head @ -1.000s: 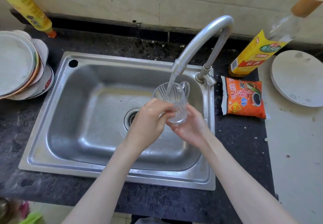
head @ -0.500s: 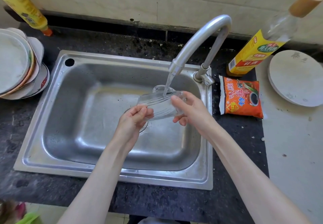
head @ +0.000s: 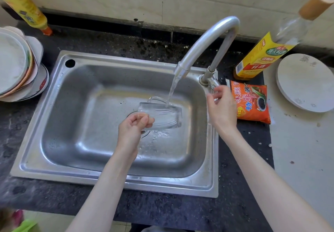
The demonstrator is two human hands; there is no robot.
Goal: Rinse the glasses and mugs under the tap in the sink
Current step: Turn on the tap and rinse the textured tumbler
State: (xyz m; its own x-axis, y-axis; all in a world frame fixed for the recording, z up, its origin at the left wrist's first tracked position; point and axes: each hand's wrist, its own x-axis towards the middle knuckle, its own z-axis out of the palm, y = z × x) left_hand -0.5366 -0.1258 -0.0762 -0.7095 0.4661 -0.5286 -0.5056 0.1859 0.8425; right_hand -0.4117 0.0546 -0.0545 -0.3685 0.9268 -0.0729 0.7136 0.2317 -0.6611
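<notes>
Drain [head: 144,132] largely hidden behind left hand [head: 132,128] and glass mug [head: 160,116]. Plate stack [head: 16,65], at 9 o'clock, cut by the frame edge. Bottle [head: 296,27], at 2 o'clock, blurred; label text illegible.

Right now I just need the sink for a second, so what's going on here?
A person is rinsing a clear glass mug under the running tap. The left hand grips the mug on its side over the sink. The right hand is off the mug, up by the tap's base.
</notes>
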